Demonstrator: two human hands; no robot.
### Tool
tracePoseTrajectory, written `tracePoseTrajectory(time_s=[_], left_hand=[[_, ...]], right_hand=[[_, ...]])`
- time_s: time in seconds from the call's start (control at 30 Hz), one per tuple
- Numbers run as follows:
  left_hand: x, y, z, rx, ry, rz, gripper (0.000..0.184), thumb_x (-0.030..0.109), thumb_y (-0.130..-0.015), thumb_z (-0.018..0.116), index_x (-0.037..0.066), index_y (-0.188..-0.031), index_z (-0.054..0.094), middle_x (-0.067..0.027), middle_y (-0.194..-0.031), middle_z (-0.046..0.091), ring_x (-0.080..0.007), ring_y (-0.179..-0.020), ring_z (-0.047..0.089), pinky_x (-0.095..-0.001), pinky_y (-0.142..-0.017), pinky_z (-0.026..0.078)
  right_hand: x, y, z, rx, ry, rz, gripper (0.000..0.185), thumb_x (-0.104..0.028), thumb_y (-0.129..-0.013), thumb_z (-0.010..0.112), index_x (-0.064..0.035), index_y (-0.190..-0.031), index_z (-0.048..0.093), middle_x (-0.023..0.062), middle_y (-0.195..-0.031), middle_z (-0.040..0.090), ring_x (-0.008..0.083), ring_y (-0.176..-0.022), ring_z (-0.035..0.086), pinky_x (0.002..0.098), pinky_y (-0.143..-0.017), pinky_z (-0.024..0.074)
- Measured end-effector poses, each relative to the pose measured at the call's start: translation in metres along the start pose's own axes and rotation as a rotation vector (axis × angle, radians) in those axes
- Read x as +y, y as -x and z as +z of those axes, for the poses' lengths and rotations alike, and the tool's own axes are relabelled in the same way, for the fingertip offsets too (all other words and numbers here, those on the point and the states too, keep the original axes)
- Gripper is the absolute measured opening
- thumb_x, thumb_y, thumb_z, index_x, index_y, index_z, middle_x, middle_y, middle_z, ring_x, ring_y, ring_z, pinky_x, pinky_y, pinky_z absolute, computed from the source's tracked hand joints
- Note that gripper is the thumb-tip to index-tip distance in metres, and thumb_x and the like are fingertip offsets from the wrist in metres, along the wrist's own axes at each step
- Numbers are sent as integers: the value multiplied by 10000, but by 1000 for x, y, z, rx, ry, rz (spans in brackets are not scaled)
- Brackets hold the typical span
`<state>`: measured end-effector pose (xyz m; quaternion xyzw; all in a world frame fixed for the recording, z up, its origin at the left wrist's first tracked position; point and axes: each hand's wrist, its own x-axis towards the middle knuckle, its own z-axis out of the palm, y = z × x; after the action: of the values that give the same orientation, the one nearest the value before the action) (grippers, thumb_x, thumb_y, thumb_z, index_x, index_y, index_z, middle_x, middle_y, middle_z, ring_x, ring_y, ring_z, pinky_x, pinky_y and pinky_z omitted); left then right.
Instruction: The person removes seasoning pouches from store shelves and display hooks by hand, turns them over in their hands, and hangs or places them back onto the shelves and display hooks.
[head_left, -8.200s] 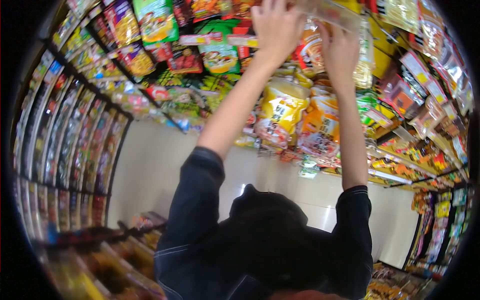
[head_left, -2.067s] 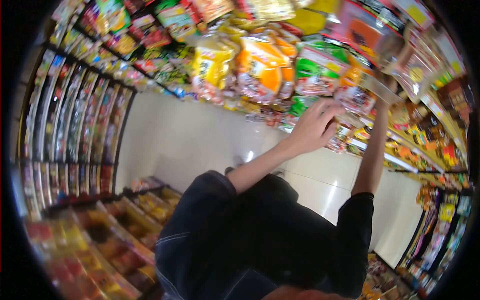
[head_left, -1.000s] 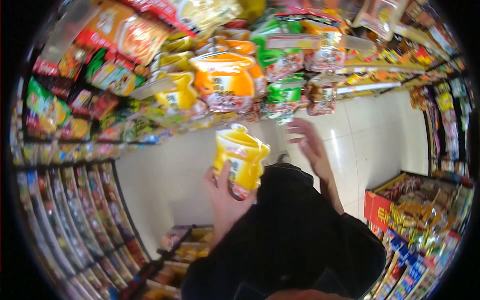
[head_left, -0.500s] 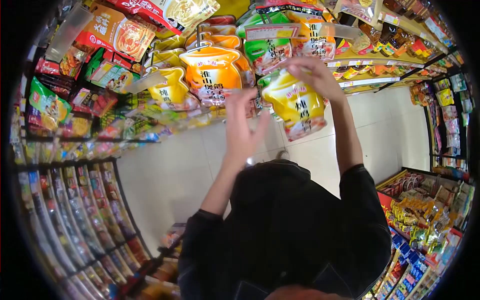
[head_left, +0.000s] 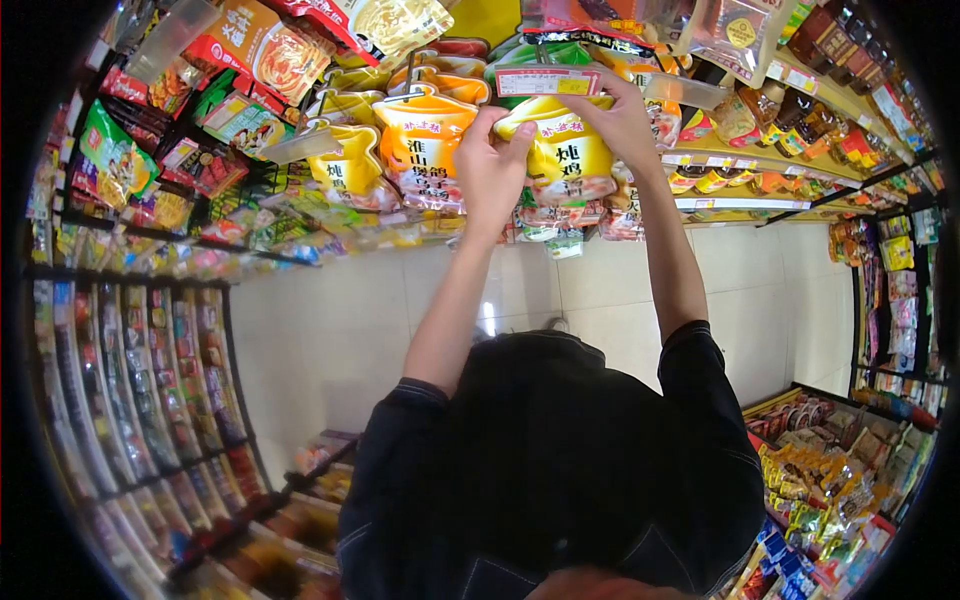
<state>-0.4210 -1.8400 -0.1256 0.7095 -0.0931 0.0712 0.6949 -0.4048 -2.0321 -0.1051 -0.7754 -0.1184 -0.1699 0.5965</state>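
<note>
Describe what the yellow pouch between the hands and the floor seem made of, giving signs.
Yellow pouch: probably flexible plastic film, glossy; light glints on its printed surface.
Floor: likely polished tile, perhaps ceramic; thin straight seams and a bright reflection show.

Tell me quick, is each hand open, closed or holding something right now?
Left hand: closed on the left edge of the yellow pouch between the hands.
Right hand: fingers bent at its top right; grip cannot be told.
</note>
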Motion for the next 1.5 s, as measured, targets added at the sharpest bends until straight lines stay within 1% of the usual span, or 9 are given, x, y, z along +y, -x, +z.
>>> tracePoseTrajectory(time_s=[0.23,0.3,0.47,0.53,0.63,0.83,1.03,1.4,1.5], left_hand=[[0,-8,9,67,-28,31,276,167,-949,711,3,-1140,597,-75,-817,654,-103,-528,602,-248,-404,493],[-5,-12,10,72,-184,120,335,180,-952,704,-5,-1192,561,-77,-787,647,-122,-502,595,-261,-418,495],[5,7,7,154,-561,531,486,112,-929,677,-5,-1355,473,-198,-1237,571,-234,-1057,637,-279,-615,583],[16,33,7,-7,-261,295,642,19,-899,655,30,-1480,381,-228,-1504,303,-324,-1321,466,-316,-849,605],[23,55,-1,-68,-239,296,772,-12,-886,650,78,-1564,292,-241,-1569,177,-370,-1407,373,-352,-967,574],[11,85,-34,-165,-366,258,701,6,-880,660,80,-1513,366,-230,-1526,290,-382,-1359,424,-396,-1012,509],[-12,113,-53,-200,-366,119,557,41,-884,663,74,-1403,463,-167,-1361,469,-286,-1182,563,-362,-863,520],[-24,128,-66,-285,-346,15,464,68,-909,653,91,-1347,503,-141,-1283,508,-253,-1099,609,-347,-793,538],[-27,134,-71,-305,-344,-14,428,67,-918,647,90,-1326,518,-137,-1267,512,-246,-1066,627,-339,-777,542]], right_hand=[[23,-22,1,29,-2,-119,432,119,-747,655,16,-1165,694,62,-1102,712,134,-1012,660,266,-890,528],[25,-24,0,35,-24,-52,428,84,-732,705,8,-1153,705,84,-1117,722,170,-1044,669,288,-934,518],[27,-21,-2,39,20,-121,385,55,-722,748,10,-1103,712,97,-1059,720,182,-1004,673,290,-910,513],[20,-20,1,49,-31,-155,368,59,-719,761,15,-1080,709,84,-1018,706,172,-976,666,288,-883,510],[23,-24,4,-1,-79,-137,366,78,-721,760,16,-1078,707,70,-1032,702,162,-980,662,283,-880,510],[24,-24,5,82,-131,-87,359,75,-749,759,1,-1098,716,59,-1082,707,138,-1008,662,263,-896,512],[28,-20,3,43,-71,-94,307,35,-788,751,5,-1091,714,41,-1069,683,133,-989,652,255,-874,502],[25,-27,7,59,-30,-75,325,27,-781,762,10,-1098,695,67,-1067,716,138,-965,663,254,-858,507],[31,-36,11,173,134,-127,222,-74,-838,764,40,-1017,697,114,-931,730,187,-848,687,284,-795,519]])
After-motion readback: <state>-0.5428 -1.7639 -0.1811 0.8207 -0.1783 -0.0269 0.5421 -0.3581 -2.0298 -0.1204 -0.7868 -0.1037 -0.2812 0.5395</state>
